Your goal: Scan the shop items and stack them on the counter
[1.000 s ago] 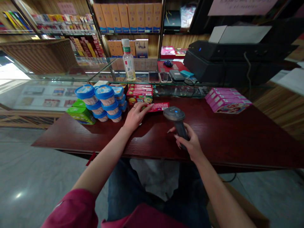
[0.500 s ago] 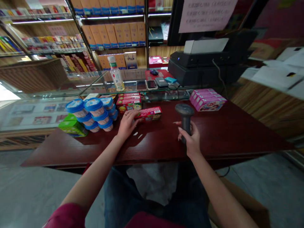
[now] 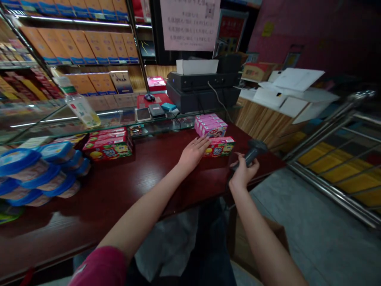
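Observation:
My left hand [image 3: 193,154] is closed on the left end of a red snack box [image 3: 222,147]. The box stands on the dark wooden desk, close in front of a row of pink boxes [image 3: 210,125]. My right hand [image 3: 243,171] wraps round the handle of a black barcode scanner [image 3: 256,149], whose head tilts to the right, just beside the red box. More red boxes [image 3: 108,149] of the same kind stand together to the left. Stacked blue-lidded tubs [image 3: 38,171] are at the far left of the desk.
Behind the desk, a glass counter carries a tilted-looking bottle [image 3: 81,105], phones [image 3: 143,114] and a mouse [image 3: 149,97]. A black cash drawer [image 3: 202,95] stands behind the pink boxes. To the right are white cartons [image 3: 282,95] and a metal railing [image 3: 330,190].
My left hand has carried the red box to the right, up to the pink boxes. The scanner has moved right and tipped over rightward. My view has turned to the right.

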A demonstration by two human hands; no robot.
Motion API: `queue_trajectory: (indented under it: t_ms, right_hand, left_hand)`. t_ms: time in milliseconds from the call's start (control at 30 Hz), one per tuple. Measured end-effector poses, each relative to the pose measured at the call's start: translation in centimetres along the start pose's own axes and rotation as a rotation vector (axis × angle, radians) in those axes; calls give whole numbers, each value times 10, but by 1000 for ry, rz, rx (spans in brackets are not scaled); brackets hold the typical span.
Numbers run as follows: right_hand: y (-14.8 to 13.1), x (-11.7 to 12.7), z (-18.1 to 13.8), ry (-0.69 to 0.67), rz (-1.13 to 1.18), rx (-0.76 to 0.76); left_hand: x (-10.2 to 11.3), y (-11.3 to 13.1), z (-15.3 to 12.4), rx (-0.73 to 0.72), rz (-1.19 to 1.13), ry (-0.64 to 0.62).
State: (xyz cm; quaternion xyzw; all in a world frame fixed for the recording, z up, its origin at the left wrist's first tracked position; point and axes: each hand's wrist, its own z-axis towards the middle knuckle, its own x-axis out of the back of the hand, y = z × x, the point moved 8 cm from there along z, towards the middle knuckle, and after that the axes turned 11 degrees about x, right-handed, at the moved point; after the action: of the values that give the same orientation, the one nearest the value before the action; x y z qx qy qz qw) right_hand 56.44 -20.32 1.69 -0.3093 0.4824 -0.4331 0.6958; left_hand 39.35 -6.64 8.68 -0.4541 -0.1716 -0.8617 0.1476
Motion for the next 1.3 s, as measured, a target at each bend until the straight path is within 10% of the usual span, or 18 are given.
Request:
queue_trajectory:
  t_ms: [467,667,933,1133,1300]
  right_hand:
    - [3,-11,-8,-67,-42,-34]
    - [-20,-12,-11,-145,-21,46]
    - [-37,-75,-79,-580,119,-80]
    - [-56,-163,-222,-1046,305,-434]
    - [-61,-198,-286,-1126,373,-550]
  left_hand:
    - [-49,-3,75,181,21,4]
    - [-36,-30,65,267,-567,-15]
    - [81,-185,-77,648,-1121,238]
    - [176,-256,-197,785,-660,494]
    - [185,-254,-228,690,-87,346]
